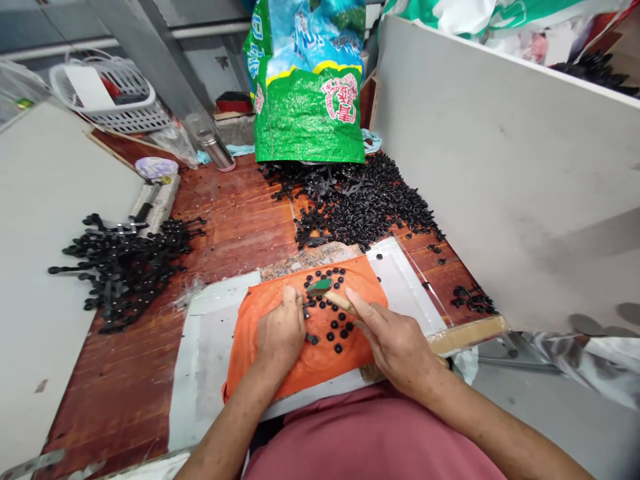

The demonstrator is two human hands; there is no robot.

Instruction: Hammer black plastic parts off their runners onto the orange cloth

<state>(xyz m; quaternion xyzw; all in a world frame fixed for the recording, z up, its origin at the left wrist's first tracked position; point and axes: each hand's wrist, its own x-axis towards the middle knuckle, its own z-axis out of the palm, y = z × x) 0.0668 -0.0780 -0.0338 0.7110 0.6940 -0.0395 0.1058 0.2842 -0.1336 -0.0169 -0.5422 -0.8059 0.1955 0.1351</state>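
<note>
On an orange cloth [280, 293], small round black pieces [335, 325] lie scattered between my two hands. My right hand [393, 333] is closed around the pale wooden handle of a tool with a green, blade-like head [319, 287]; its exact kind is unclear. That head is just above the black pieces near the cloth's far side. My left hand [283, 330] is a closed fist at the left of the pieces. A black strip with a round end [312, 339] shows at its fingers, mostly hidden by them.
A big heap of black pieces [365, 200] spreads before a green-and-blue sack [310, 113]. Tangled black strips [130, 267] lie at left. A metal flask [216, 150] and white basket [110, 93] are farther back. A grey panel [500, 153] stands at right.
</note>
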